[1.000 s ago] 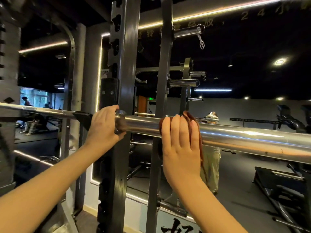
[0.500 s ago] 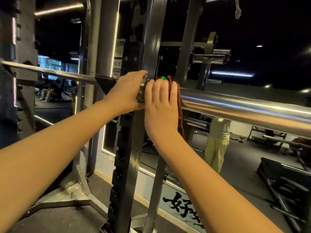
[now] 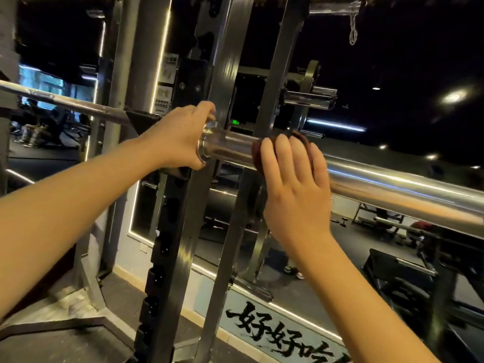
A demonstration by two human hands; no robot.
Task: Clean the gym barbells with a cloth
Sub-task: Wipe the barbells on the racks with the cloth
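Chrome is what the wiping is aimed at: the thick sleeve (image 3: 392,184) of the barbell (image 3: 230,150) runs from its collar (image 3: 207,146), beside the rack upright (image 3: 222,61), out and slightly down to the right. The thin shaft (image 3: 65,102) carries on the other way, up to the left through the rack. The left hand (image 3: 180,137) is curled round the collar end, fingers over the top and thumb beneath, and seems to be bracing the bar. Just to its right, with a short bare stretch of sleeve between them, the right hand (image 3: 296,179) lies against the near face of the sleeve. Its fingers are straight and close together, reaching up over the top and pressing a dark red cloth (image 3: 256,153) onto the metal; the thumb is hidden. Most of the sleeve lies to the right of the cloth. The next stroke probably has to follow that axis outward, away from the left hand, and the right hand is the nearer one for it.
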